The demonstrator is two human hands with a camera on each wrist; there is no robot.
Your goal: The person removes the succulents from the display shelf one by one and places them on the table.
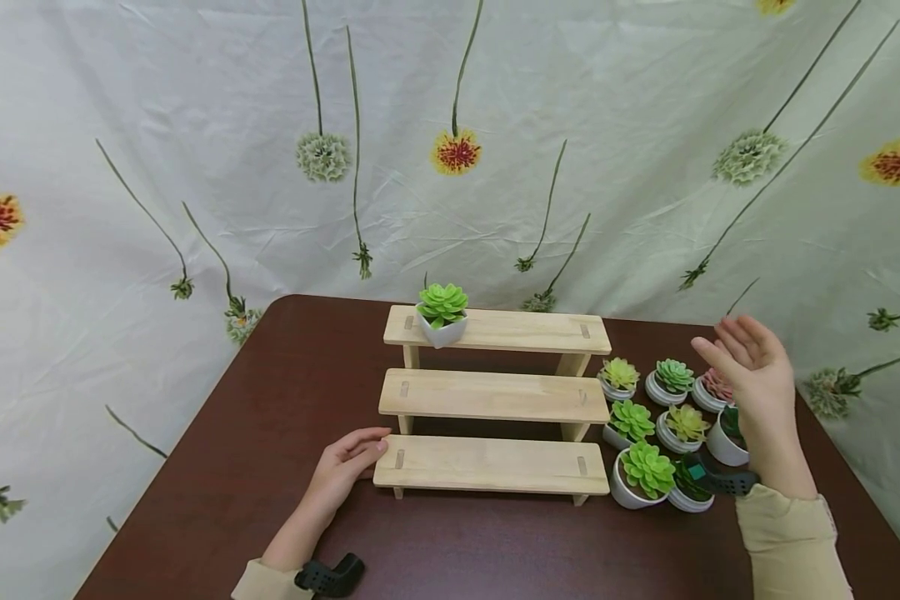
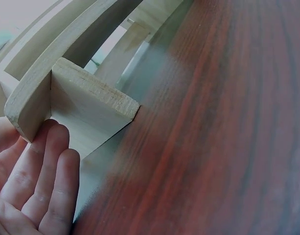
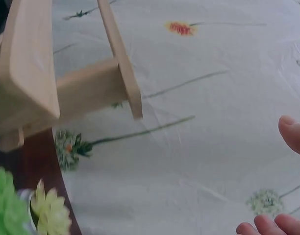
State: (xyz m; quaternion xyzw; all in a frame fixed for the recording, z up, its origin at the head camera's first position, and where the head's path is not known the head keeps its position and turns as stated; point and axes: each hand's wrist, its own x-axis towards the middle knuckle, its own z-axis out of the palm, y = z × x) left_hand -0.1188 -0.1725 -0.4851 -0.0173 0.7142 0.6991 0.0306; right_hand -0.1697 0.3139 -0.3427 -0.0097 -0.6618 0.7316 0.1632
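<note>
A three-tier wooden display stand (image 1: 487,463) stands on the dark red-brown table. My left hand (image 1: 347,460) grips the left end of its lowest board, thumb above and fingers beneath; up close, the left wrist view shows the fingertips at the board's corner (image 2: 30,110). On the top tier, near the left end, sits a green succulent in a white pot (image 1: 442,315). My right hand (image 1: 759,375) is raised over the group of potted succulents at the right, fingers apart from the thumb and nothing held.
Several small succulents in white pots crowd beside the stand's right end, among them a light green one (image 1: 647,472), a yellowish one (image 1: 685,425) and a pink one (image 1: 717,385). A white flower-print cloth (image 1: 390,83) hangs behind the table (image 1: 262,400).
</note>
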